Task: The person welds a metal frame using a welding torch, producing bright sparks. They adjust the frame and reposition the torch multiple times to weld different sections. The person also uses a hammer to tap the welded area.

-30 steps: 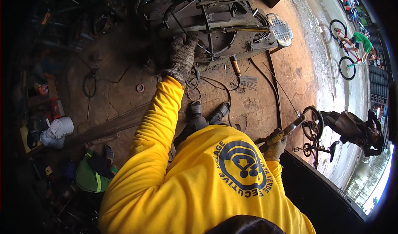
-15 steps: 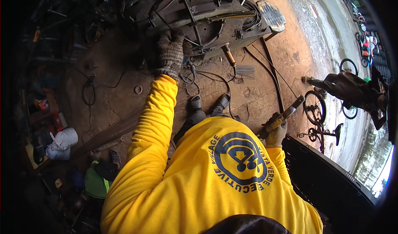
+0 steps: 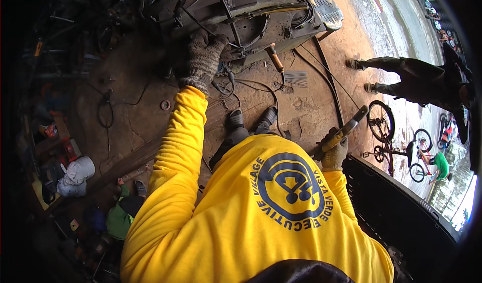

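My left hand [image 3: 202, 59], in a dark knitted glove, is at the near edge of a dark metal frame [image 3: 246, 19] crossed by thin rods. Its fingers are curled and their tips are lost in shadow, so what they hold cannot be made out. Low on the right, my right hand [image 3: 335, 155], in a lighter glove, is closed round a yellow-handled tool [image 3: 346, 132] with a dark flat end pointing up and to the right. An orange-handled holder [image 3: 275, 58] on a cable leans at the frame's edge, beside a bundle of thin rods [image 3: 295, 79].
Cables [image 3: 228, 90] lie on the brown floor before my feet [image 3: 251, 120]. Long metal bars [image 3: 329, 80] run to the right of them. A black panel [image 3: 401, 197] stands at my right. Beyond are a bicycle [image 3: 384, 132] and a person in dark clothes [image 3: 416, 75]; another person [image 3: 120, 215] is low left.
My left hand has shifted slightly left at the frame; my right hand keeps the tool. The dark-clothed person has moved, legs apart. A green-shirted cyclist has appeared, and the person low left has shifted.
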`<state>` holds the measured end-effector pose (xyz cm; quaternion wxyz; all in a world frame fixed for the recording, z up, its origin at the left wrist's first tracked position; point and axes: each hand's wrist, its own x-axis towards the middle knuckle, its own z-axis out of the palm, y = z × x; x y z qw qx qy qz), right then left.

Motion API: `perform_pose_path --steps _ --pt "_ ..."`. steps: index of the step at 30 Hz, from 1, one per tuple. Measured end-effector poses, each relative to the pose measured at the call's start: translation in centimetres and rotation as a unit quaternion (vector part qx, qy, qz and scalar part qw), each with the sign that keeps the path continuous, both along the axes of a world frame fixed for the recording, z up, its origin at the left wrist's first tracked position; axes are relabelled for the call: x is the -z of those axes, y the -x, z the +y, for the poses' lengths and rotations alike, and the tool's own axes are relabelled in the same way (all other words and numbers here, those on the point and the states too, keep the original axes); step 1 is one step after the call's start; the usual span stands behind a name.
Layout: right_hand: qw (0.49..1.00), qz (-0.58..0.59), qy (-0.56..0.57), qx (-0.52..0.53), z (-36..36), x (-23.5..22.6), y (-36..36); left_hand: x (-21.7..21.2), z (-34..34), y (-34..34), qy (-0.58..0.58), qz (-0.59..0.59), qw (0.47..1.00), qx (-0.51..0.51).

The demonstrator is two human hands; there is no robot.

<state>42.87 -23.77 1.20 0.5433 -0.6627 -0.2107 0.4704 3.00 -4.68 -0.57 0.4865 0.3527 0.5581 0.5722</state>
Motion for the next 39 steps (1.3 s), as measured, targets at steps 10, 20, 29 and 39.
perform_pose_path --steps 10,20,29,39 --pt "1.0 -0.009 0.014 -0.019 -0.3 0.5 -0.3 0.5 0.3 0.1 -0.008 -0.055 0.998 0.038" --pt "0.994 -0.063 0.08 0.026 0.6 0.7 -0.8 0.6 -0.1 0.5 -0.002 -0.081 0.996 0.039" --pt "0.989 -0.109 0.099 0.034 1.6 -0.5 1.1 0.7 0.0 0.7 0.007 -0.054 0.998 0.04" --pt "0.989 -0.052 0.093 0.104 2.4 0.2 1.1 0.9 0.1 0.8 0.02 -0.055 0.998 0.037"
